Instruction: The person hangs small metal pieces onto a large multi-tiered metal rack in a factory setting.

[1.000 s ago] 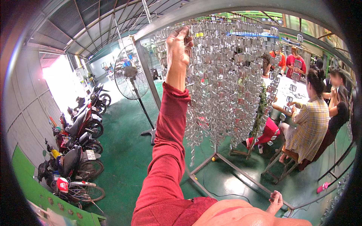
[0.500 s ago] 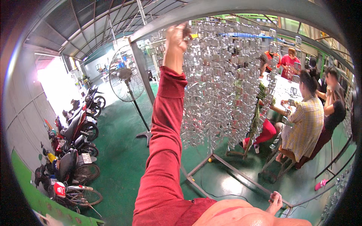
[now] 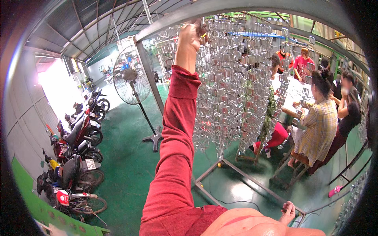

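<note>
My left arm, in a dark red sleeve, reaches up to the top of a metal rack. My left hand is closed just under the top bar, at the upper left of hanging strands of shiny metal pieces. Its fingers are in shadow, and what they grip cannot be made out. Low at the right, my right hand has its fingers curled near the rack's bottom frame. Anything inside it is hidden.
A standing fan is left of the rack. Parked motorbikes and a bicycle line the left wall. Behind the strands, several people sit or stand around a white table. A pink bottle is at the right.
My left hand has moved slightly up and to the right along the top of the strands. My right hand has hardly moved. At the table, people have shifted a little.
</note>
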### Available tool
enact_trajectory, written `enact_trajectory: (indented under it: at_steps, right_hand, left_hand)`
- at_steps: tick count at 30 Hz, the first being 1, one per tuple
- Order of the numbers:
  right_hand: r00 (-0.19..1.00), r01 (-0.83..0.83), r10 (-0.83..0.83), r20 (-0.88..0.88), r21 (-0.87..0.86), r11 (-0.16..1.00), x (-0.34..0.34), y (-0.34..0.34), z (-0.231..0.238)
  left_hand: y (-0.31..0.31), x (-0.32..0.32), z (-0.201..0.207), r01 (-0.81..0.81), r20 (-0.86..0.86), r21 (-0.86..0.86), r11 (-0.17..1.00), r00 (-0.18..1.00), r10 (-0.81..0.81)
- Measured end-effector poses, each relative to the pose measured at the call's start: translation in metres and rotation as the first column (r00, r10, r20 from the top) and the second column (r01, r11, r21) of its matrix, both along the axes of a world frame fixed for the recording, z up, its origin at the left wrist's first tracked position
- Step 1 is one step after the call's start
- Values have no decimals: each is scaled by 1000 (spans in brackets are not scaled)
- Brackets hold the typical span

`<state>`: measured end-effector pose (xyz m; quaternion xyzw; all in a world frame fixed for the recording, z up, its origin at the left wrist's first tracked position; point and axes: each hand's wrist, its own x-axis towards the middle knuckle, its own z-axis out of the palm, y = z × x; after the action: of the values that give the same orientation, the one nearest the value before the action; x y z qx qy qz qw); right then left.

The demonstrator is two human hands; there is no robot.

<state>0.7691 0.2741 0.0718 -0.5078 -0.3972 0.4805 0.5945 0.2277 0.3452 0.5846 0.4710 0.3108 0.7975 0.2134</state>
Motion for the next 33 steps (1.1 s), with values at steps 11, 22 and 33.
enact_trajectory:
  at_steps: [11,22,33]
  right_hand:
    - [999,11,-13,38,61,998,-14,-23,54]
    - [995,84,-86,43,51,995,18,-32,56]
    - [957,290,-288,43,-45,956,69,-63,13]
  left_hand:
    - [-30,32,-43,-473,70,82,877,881,468]
    - [96,212,-47,-586,-458,565,582,364,811]
    - [181,199,-20,-657,-396,623,424,203,896]
